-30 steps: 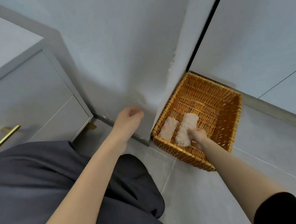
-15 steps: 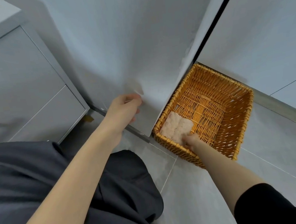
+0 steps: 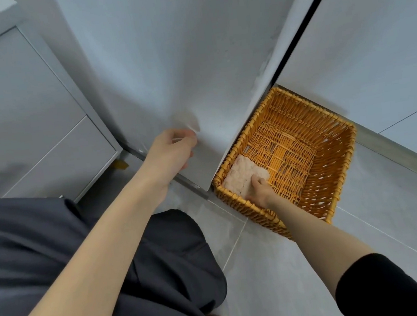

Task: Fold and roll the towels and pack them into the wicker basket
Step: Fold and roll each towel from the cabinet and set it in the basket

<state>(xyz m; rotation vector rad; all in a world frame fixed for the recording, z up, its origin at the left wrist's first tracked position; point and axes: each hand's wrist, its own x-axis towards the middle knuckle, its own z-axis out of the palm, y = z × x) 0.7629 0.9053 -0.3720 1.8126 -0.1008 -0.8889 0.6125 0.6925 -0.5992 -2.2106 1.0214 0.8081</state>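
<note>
Where the pale tiled floor [image 3: 278, 266] met a grey wall corner [image 3: 257, 116], the wicker basket [image 3: 337, 165] was set, and two pinkish rolled towels [image 3: 240, 172] were laid side by side in its near-left corner. The right hand [image 3: 259, 191] was rested on their near end, fingers curled; a grip could not be confirmed. The left hand [image 3: 173, 151] was held left of the basket, loosely curled and empty. Farther left, a grey drawer cabinet [image 3: 31, 125] was seen.
</note>
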